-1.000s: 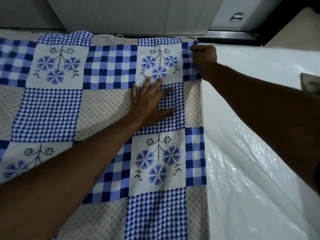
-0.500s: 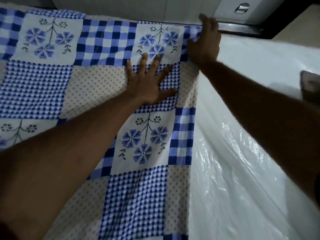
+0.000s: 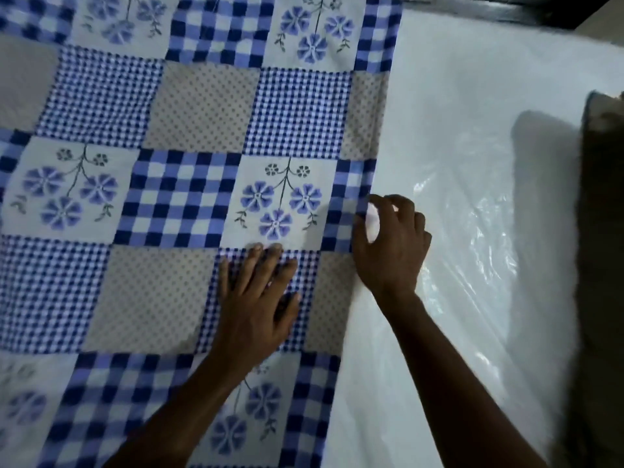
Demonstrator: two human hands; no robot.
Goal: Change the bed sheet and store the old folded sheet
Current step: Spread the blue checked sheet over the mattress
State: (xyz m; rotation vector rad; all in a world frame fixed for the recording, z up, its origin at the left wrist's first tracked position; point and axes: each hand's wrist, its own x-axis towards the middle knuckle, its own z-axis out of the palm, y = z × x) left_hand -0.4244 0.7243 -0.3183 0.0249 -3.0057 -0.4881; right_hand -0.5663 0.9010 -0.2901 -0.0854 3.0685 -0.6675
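A patchwork bed sheet (image 3: 175, 197) with blue checks, dotted beige squares and blue flowers lies spread flat over the left part of the mattress. My left hand (image 3: 255, 302) presses flat on it, fingers straight, near its right side. My right hand (image 3: 390, 244) sits at the sheet's right edge, its fingers curled and pinching that edge. To the right of the edge the mattress (image 3: 472, 96) is bare, white and wrapped in shiny plastic.
A dark-edged pillow or cushion (image 3: 604, 136) lies on the mattress at the far right and casts a shadow. A dark bed frame edge (image 3: 506, 11) runs along the top right.
Both hands have moved back along the sheet's right side toward me. My right hand left the far corner and now pinches the edge lower down. The left hand still presses flat.
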